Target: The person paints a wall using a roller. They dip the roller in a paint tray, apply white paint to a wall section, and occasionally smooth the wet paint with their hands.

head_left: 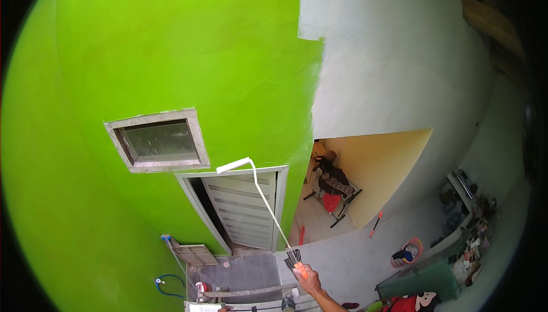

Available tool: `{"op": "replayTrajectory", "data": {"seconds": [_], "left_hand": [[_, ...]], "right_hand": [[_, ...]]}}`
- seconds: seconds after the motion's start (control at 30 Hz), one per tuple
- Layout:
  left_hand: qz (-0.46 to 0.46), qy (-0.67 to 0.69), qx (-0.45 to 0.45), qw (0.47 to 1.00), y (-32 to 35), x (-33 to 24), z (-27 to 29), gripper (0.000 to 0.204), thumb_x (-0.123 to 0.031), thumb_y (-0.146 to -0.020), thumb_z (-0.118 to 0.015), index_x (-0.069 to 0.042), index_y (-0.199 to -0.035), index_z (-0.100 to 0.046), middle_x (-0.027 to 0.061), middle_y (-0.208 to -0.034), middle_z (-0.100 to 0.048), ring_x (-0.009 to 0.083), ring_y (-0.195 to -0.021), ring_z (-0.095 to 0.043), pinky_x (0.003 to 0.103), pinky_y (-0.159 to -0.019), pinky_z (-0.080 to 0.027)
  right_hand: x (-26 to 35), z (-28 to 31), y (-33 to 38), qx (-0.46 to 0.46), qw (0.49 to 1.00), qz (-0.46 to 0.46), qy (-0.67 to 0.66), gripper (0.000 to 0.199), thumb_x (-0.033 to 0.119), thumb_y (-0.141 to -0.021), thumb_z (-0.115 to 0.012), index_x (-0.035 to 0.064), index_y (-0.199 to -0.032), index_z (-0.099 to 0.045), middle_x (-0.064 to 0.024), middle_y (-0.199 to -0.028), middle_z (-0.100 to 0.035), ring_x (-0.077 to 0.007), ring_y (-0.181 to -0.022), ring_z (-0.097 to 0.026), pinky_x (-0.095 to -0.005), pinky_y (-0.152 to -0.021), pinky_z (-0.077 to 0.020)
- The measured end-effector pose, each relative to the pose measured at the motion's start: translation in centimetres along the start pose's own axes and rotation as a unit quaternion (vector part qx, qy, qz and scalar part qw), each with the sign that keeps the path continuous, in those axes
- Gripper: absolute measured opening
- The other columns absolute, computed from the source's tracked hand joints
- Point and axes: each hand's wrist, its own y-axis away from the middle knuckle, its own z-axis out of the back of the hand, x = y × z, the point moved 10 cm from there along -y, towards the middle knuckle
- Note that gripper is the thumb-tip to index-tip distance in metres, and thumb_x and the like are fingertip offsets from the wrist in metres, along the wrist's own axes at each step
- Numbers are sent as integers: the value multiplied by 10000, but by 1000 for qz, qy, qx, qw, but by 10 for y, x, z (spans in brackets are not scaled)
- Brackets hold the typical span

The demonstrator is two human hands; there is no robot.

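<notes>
My right hand point(309, 281) is closed around the orange and black handle of a paint roller point(264, 199). Its thin white rod reaches up and bends to a small white roller head point(234, 166), which appears just above the door frame point(281, 198) against the green wall point(245, 101). Whether the head touches the wall, I cannot tell. At the lower edge, a small skin-toned shape point(224, 308) beside a white flat object point(202, 307) may be part of my left hand; its fingers are not clear.
Bare whitish wall point(394, 66) adjoins the green paint. Left of the door is a framed window point(160, 141). A wooden rail point(251, 292) crosses below me. A blue hose point(165, 289), a laundry basket point(406, 253) and a cluttered green table point(422, 278) stand lower down. An opening shows exercise-like equipment point(334, 189).
</notes>
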Motion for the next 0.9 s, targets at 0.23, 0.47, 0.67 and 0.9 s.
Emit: {"op": "replayTrajectory", "data": {"seconds": [0.23, 0.47, 0.67, 0.9], "left_hand": [[-174, -121, -35, 977, 27, -127, -40, 279, -307, -822, -719, -100, -1003, -769, 205, -979, -728, 371, -1063, -653, 492, -996, -466], [-186, -231, -109, 949, 37, -151, -63, 361, -462, -877, -634, -142, -939, -790, 246, -918, -714, 463, -1183, -516, 570, -1126, -263], [-148, -190, -36, 970, 35, -184, -72, 375, -443, -883, -646, -103, -959, -786, 260, -920, -708, 419, -1090, -592, 582, -1068, -329], [-198, -172, -95, 960, 38, -185, -74, 329, -320, -879, -681, -54, -1062, -744, 209, -874, -721, 351, -729, -665, 494, -787, -524]], "right_hand": [[40, 107, -113, -154, 983, 88, -52, 278, 251, -943, -671, 16, -1080, -612, -214, -837, -684, -408, -797, -692, -437, -678, -530], [121, 197, -235, -252, 943, 217, 0, 239, 220, -991, -598, 10, -1094, -554, -188, -817, -651, -340, -741, -662, -434, -659, -503], [159, 228, -318, -258, 930, 254, -54, 242, 242, -1005, -592, 9, -1054, -546, -199, -794, -636, -357, -709, -642, -437, -625, -483], [183, 237, -371, -279, 922, 262, -60, 271, 250, -1014, -585, -3, -965, -502, -208, -771, -616, -386, -681, -598, -441, -623, -464]]}}
